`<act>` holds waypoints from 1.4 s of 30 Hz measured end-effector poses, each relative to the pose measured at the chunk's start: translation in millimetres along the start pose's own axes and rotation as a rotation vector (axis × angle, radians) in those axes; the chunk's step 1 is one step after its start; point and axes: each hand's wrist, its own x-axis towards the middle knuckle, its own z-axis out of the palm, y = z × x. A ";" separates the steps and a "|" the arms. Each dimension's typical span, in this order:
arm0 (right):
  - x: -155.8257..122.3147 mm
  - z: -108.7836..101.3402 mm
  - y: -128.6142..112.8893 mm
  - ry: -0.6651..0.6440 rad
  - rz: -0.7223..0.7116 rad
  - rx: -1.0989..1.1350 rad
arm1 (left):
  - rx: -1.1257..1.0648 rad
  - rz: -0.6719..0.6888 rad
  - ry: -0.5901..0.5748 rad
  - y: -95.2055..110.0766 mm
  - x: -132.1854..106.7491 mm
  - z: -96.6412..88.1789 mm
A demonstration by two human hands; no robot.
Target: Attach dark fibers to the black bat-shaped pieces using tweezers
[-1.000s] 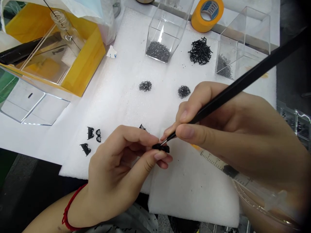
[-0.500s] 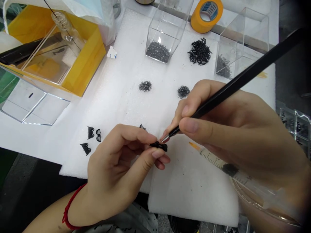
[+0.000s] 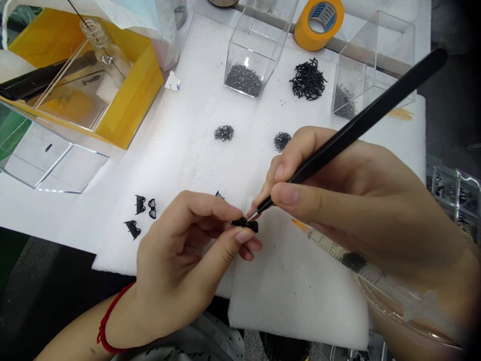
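Observation:
Between thumb and index finger, my left hand (image 3: 191,250) pinches a small black part (image 3: 248,226). My right hand (image 3: 338,185) is closed around black tweezers (image 3: 349,133), held slantwise like a pen. Their metal tip touches the top of the black part; whether a tiny piece sits in the tip I cannot make out. Left of my left hand lie several small black parts with paired loops (image 3: 140,205). Another dark part (image 3: 219,195) shows partly behind my left fingers. Under my right hand lies a syringe (image 3: 326,245) with an orange tip and dark contents.
Small dark pieces form two little piles (image 3: 224,133) on the white foam sheet (image 3: 180,155). Behind are a clear bin (image 3: 250,47), a heap of black bent pieces (image 3: 308,80), yellow tape (image 3: 319,22) and another clear bin (image 3: 391,45). A yellow box (image 3: 139,95) stands left.
The tweezers have tilted and shifted slightly left and down, with their tip now against the black part. My left hand has hardly moved.

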 end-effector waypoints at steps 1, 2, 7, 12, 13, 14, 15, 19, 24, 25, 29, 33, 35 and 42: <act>0.6 0.0 0.2 0.007 0.003 -0.004 | 0.002 0.000 -0.002 0.0 -0.3 -0.1; 1.4 0.0 0.3 0.010 0.003 -0.010 | 0.002 0.002 -0.002 0.0 -0.7 -0.3; 4.3 -0.6 0.0 -0.016 -0.029 -0.041 | -0.002 0.016 0.003 -0.3 -1.7 -0.2; 2.6 0.1 -0.6 0.041 -0.034 -0.067 | 0.002 0.033 0.004 -0.9 -0.9 0.7; 2.2 0.5 -0.6 0.039 -0.029 -0.070 | 0.001 0.037 0.000 -1.2 -0.9 0.8; 1.9 0.8 -0.5 0.035 -0.022 -0.071 | -0.001 0.041 -0.004 -1.5 -0.8 1.0; 1.6 1.1 -0.6 0.033 -0.018 -0.071 | -0.006 0.042 -0.006 -1.8 -0.8 1.1; 0.5 1.1 -1.6 0.041 -0.015 -0.068 | -0.030 0.043 -0.012 -3.2 0.2 1.2; 0.1 -0.2 -2.0 0.077 -0.019 -0.141 | -0.082 0.057 -0.072 -5.4 -1.0 -1.9; 0.1 -0.4 -2.1 0.064 -0.019 -0.136 | -0.094 0.063 -0.088 -6.3 -1.9 -2.7; -1.0 -2.1 -3.1 0.028 0.010 -0.131 | -0.125 0.112 -0.139 -11.6 -4.3 -3.5; -1.2 -7.9 -3.4 0.084 0.006 -0.145 | -0.081 0.191 -0.121 -8.0 -3.7 -4.4; 1.6 -11.1 -2.2 0.131 -0.030 -0.072 | 0.025 0.291 -0.143 1.4 -4.8 -10.6; 14.2 -16.5 5.8 0.190 0.007 0.044 | 0.679 0.349 0.175 24.1 -14.0 -67.9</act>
